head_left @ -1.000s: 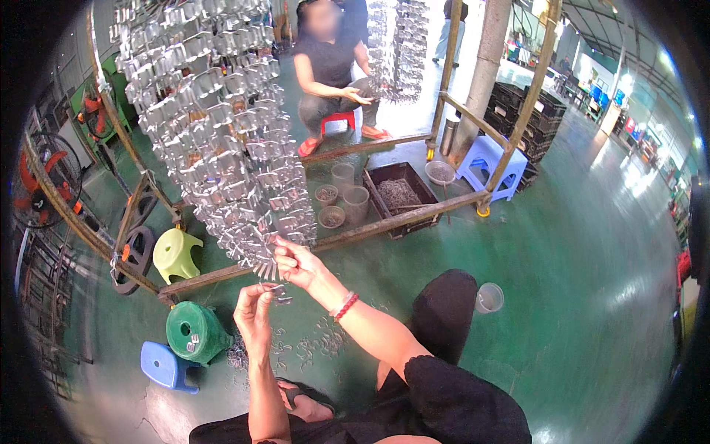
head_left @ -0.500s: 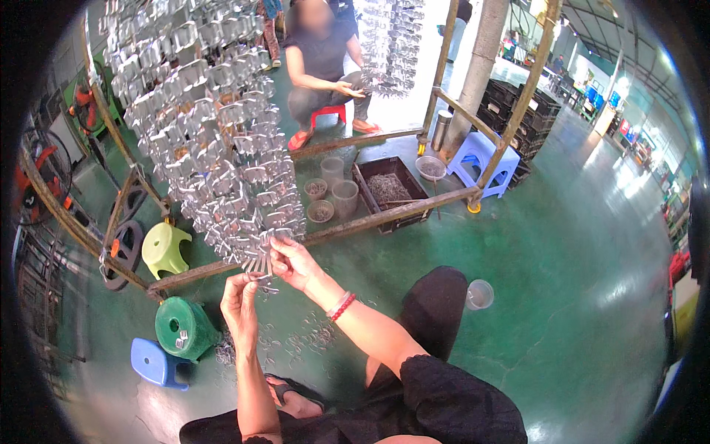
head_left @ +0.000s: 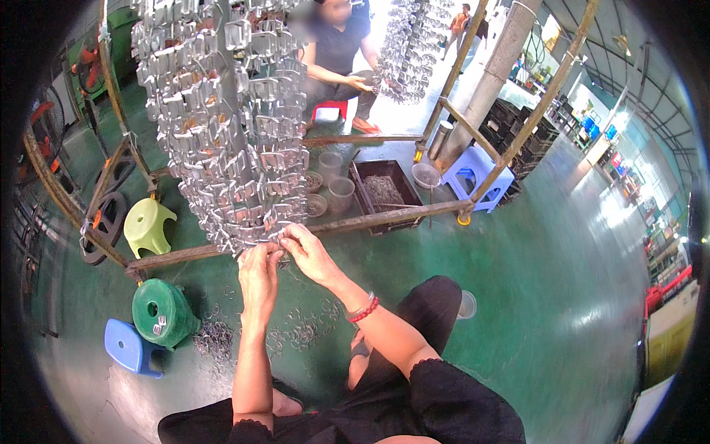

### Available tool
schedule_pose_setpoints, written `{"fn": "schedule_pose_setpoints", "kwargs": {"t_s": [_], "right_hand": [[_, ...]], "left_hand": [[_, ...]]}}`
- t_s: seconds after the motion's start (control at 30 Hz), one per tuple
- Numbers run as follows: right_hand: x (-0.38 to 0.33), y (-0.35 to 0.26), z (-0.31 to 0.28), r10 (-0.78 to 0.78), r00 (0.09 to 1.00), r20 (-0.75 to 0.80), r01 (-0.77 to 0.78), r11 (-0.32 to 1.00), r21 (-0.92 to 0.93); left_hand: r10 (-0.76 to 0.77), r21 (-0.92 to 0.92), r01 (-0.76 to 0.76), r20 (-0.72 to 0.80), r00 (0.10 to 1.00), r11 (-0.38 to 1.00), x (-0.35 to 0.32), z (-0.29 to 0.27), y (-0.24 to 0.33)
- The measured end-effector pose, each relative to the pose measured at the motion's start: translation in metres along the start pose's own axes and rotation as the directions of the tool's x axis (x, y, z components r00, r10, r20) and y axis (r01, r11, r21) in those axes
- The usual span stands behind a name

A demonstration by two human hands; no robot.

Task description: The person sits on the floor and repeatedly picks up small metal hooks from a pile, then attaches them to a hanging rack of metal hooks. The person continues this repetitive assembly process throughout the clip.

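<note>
Metal buckles (head_left: 229,126) hang in a big shiny cluster off a rusty frame (head_left: 355,220), and both hands are at its bottom tip. Left hand (head_left: 257,272) is curled just under the cluster, right hand (head_left: 309,253) pinches a low buckle (fingers closed). Loose rings (head_left: 296,333) lie below the cluster.

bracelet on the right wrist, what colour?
Red: a beaded bracelet on the right wrist, beside a thin silver band. Shows best in the head view.
</note>
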State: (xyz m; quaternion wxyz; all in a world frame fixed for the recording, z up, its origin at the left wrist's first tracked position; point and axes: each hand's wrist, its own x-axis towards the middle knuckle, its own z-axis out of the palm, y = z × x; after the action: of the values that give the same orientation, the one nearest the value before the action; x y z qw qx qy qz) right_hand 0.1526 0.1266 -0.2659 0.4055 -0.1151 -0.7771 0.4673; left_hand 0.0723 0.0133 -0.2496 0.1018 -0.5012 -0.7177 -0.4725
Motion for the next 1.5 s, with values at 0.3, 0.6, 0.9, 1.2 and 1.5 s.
{"fn": "schedule_pose_setpoints", "kwargs": {"t_s": [0.3,0.6,0.9,1.2,1.5], "right_hand": [[0.008,0.009,0.015,-0.053,0.996,-0.068,0.052,0.998,-0.018],[-0.013,0.0,-0.002,0.289,0.955,-0.069,-0.279,0.952,0.127],[-0.057,0.032,0.017,0.423,0.906,0.021,-0.419,0.903,-0.1],[-0.043,0.034,0.039,0.337,0.937,-0.095,-0.344,0.836,-0.428],[-0.031,0.02,0.046,0.273,0.955,-0.119,-0.291,0.772,-0.565]], "left_hand": [[-0.018,0.077,0.023,-0.055,0.998,0.997,-0.008,0.015,-0.034],[-0.01,-0.058,-0.001,-0.193,0.981,0.998,-0.01,0.023,-0.034],[-0.083,-0.177,0.042,-0.231,0.969,0.983,-0.017,0.04,-0.036],[-0.31,-0.294,0.254,-0.163,0.937,0.921,-0.014,0.042,-0.026],[-0.317,-0.363,0.212,-0.26,0.912,0.907,-0.028,0.043,-0.022]]}}
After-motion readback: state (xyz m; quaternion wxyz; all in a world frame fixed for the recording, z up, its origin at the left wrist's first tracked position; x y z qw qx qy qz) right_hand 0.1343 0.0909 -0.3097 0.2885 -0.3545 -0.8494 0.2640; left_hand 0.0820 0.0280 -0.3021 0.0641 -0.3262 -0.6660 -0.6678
